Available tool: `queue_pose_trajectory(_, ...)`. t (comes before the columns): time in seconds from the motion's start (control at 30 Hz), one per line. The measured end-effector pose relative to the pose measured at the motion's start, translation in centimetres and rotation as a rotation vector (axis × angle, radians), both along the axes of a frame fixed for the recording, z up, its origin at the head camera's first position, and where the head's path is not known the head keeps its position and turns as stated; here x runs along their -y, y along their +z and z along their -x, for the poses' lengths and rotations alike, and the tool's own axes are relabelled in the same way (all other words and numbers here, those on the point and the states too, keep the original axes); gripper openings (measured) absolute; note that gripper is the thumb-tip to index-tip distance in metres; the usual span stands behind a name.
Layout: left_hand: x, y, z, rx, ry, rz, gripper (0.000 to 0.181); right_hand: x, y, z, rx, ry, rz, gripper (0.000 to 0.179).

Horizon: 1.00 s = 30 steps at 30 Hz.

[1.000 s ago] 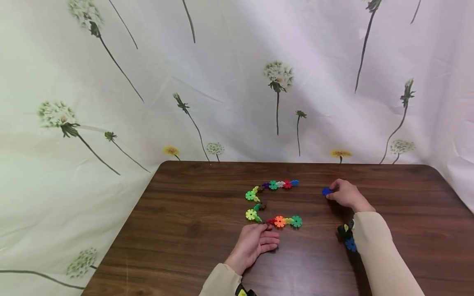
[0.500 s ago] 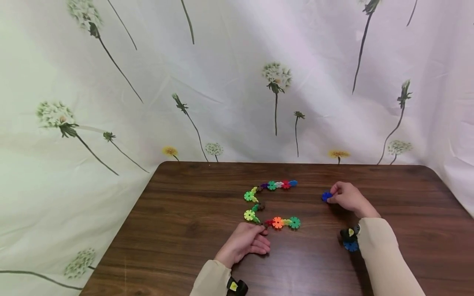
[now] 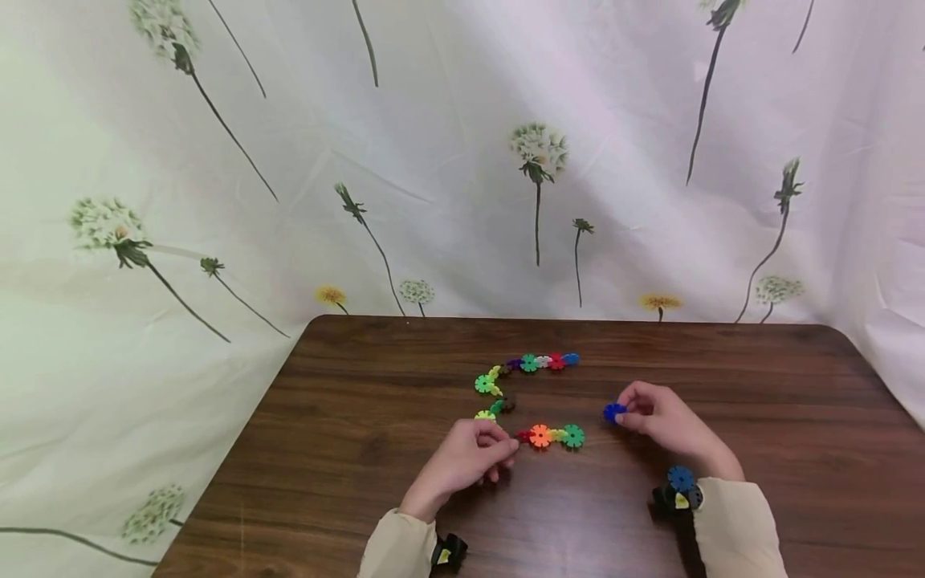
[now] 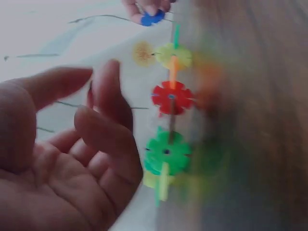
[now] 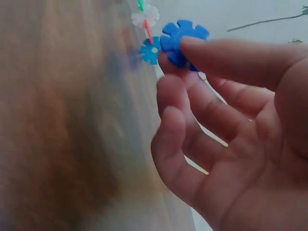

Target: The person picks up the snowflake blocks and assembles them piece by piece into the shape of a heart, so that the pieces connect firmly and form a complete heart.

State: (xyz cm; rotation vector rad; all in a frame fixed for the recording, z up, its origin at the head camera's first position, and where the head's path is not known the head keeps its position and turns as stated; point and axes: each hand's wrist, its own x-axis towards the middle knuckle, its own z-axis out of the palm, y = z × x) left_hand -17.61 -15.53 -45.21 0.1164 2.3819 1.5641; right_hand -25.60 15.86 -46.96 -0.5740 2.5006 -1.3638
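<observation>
A chain of slotted plastic flower discs in many colours curves over the brown table (image 3: 325, 449). Its near end has an orange disc (image 3: 539, 436) and a green disc (image 3: 573, 436). My left hand (image 3: 466, 461) hovers over the lower-left bend, hiding part of the chain. In the left wrist view, its thumb and index finger stand slightly apart, with nothing visible between them, beside a red disc (image 4: 172, 97). Between thumb and fingers, my right hand (image 3: 668, 421) pinches a dark blue flower disc (image 5: 183, 41), to the right of the chain's near end.
Another blue disc (image 3: 681, 479) shows by the black camera (image 3: 668, 499) on the right wrist. The far arm of the chain ends in a light blue disc (image 3: 571, 359). A white flower-print cloth (image 3: 448, 201) hangs behind the table's back edge.
My right hand has come nearer and to the left with the blue disc pinched in it. My left hand has shifted left, its palm turning down over the chain's bend. The chain lies nearly where it was.
</observation>
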Motion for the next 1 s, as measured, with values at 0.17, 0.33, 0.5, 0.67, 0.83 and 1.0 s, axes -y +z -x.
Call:
queue_pose_trajectory(0.17, -2.0, 1.1, 0.6, -0.219, -0.077, 0.149, 0.024, 0.8, -1.0, -0.5, 0.001, 0.031, -0.015, 0.014)
queue_pose_trajectory(0.33, -4.6, 1.3, 1.6, -0.321, -0.169, 0.378, 0.039, 1.4, -1.5, -0.7, -0.029, 0.016, -0.064, 0.013)
queue_pose_trajectory(0.5, -6.3, 0.7, 2.8, -0.290, -0.175, 0.502, 0.049, 1.9, -1.7, -0.7, -0.059, 0.023, -0.097, 0.010)
queue_pose_trajectory(0.67, -7.2, -0.1, 3.7, -0.224, -0.167, 0.547, 0.050, 2.2, -1.8, -0.6, -0.057, 0.040, -0.091, 0.008)
queue_pose_trajectory(0.83, -7.4, -1.0, 4.0, -0.231, -0.177, 0.550, 0.042, 2.3, -2.0, -0.6, -0.055, 0.041, -0.079, 0.007)
queue_pose_trajectory(1.0, -7.5, -1.4, 4.4, -0.264, -0.178, 0.530, 0.034, 2.4, -1.8, -0.7, -0.042, 0.033, -0.072, 0.008)
